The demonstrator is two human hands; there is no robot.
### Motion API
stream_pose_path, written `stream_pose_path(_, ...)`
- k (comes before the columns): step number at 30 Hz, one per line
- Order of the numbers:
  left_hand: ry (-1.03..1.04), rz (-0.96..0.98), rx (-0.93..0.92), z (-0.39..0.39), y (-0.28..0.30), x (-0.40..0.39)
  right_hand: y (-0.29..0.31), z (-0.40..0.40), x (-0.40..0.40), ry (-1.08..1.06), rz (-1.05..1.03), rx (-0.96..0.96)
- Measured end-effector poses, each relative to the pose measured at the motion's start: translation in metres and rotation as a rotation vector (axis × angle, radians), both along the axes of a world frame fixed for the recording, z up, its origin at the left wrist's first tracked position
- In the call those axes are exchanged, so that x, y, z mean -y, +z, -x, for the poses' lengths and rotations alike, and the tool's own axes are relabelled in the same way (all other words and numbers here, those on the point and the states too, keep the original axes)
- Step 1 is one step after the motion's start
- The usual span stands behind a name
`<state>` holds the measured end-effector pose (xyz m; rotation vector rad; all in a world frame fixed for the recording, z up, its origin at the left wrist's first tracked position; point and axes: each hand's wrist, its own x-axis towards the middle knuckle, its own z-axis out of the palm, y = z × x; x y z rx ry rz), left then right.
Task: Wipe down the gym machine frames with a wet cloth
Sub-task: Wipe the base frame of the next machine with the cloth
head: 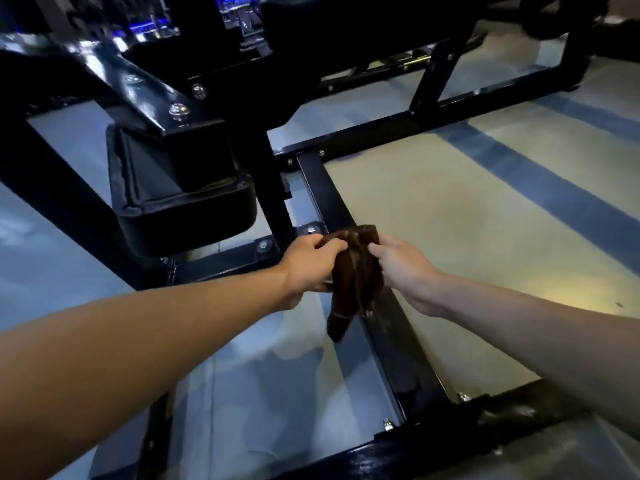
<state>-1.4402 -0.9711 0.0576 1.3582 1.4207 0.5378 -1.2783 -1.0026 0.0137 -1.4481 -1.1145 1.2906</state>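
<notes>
Can't see much of the right hand [403, 268], its fingertips are tucked behind the brown cloth [353, 271]. The cloth also covers a bit of the black floor bar [398, 344]. Stuff at the top is blurry and dark, and both forearms run off the bottom edge.

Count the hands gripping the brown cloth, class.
2: the left hand grips the brown cloth on its left side, the right hand on its right side.
</notes>
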Motion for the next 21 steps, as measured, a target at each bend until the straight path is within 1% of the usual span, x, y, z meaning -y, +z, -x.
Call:
stream_pose_path(4,0.264,0.06,0.087,-0.008,-0.013,0.008,0.002,0.009,0.012,0.104,-0.037,0.006)
stream_pose_path(5,0.331,0.072,0.127,-0.01,-0.015,0.008,0.0,0.014,0.014,0.154,-0.074,0.047)
stream_pose_path(6,0.387,0.087,0.172,-0.01,-0.017,0.006,-0.004,0.019,0.015,0.195,-0.114,0.147)
stream_pose_path(8,0.417,0.128,0.227,-0.009,-0.021,0.004,-0.014,0.027,0.016,0.229,-0.219,0.375)
stream_pose_path(9,0.417,0.153,0.245,-0.007,-0.021,0.004,-0.019,0.03,0.016,0.231,-0.261,0.445)
stream_pose_path(12,0.399,0.2,0.326,-0.004,-0.026,0.007,-0.025,0.029,0.018,0.168,-0.333,0.57)
stream_pose_path(13,0.402,0.221,0.376,-0.004,-0.025,0.009,-0.027,0.028,0.019,0.156,-0.336,0.588)
stream_pose_path(15,0.424,0.29,0.534,-0.004,-0.024,0.011,-0.029,0.025,0.023,0.133,-0.363,0.637)
stream_pose_path(17,0.371,0.365,0.669,-0.004,-0.026,0.011,-0.032,0.019,0.026,0.133,-0.392,0.688)
stream_pose_path(19,0.271,0.42,0.748,-0.002,-0.024,0.01,-0.033,0.014,0.028,0.124,-0.363,0.692)
stream_pose_path(21,0.149,0.446,0.732,0.0,-0.022,0.007,-0.033,0.009,0.024,0.098,-0.297,0.61)
